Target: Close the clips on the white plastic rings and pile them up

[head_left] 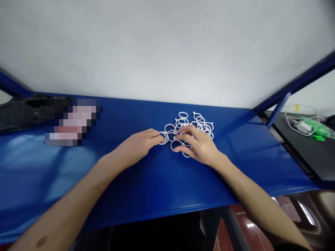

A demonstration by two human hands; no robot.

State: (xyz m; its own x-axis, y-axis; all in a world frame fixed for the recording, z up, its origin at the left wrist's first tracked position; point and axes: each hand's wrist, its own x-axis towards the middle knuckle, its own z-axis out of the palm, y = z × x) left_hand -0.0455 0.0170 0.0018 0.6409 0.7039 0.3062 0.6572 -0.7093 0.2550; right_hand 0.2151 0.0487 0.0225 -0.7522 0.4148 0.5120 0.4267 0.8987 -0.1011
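Note:
Several white plastic rings with small knobs, which look like curtain rings (183,115), lie in a loose, overlapping heap on the blue tabletop. At the heap's left side my left hand (140,143) is closed, its thumb and fingers pinching a couple of white rings (164,141). Over the near part of the heap, my right hand (200,144) has its fingers and thumb spread apart. Its fingertips reach down among the rings and hide some of them; nothing is visibly gripped there.
The blue shelf (157,184) backs onto a white wall (167,52). To the left are a black bag (15,113) and a pixelated item (75,122). Beyond the blue frame post on the right, a dark surface holds a white cable (305,127) and a green bag (318,127).

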